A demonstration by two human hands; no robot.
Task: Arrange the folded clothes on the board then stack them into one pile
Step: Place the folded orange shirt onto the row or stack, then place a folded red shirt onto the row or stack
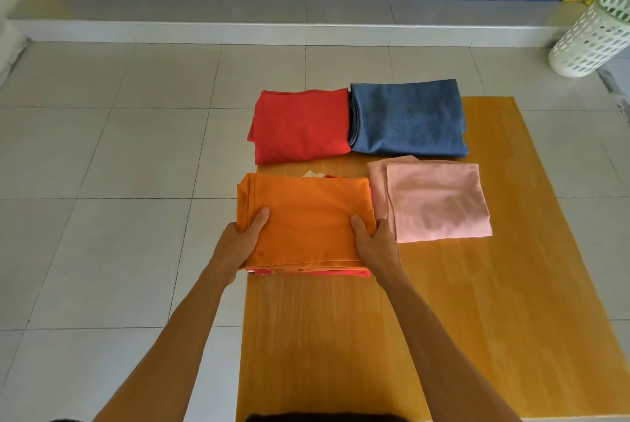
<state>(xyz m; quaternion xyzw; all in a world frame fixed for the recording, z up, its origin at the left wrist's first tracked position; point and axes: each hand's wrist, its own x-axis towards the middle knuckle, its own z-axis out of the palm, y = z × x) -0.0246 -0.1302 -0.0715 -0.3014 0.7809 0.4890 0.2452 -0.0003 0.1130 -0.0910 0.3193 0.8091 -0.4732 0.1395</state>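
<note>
Laundromat floor, wooden worktop [426,319] | I am seeing both hands, left [238,241] and right [376,244], with fingers clamping the orange folded pile [306,217] at near-left | soft, light, floppy: I am favouring side grips underneath | red [300,125], blue [407,118], pink [436,200] folds waiting.

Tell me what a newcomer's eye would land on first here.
Four bright folded clothes in a two-by-two block at the far end of the wooden board: red cloth far left, blue cloth far right, pink cloth near right. Both hands, left hand and right hand, grip the orange cloth near left, which lies on other garments.
</note>
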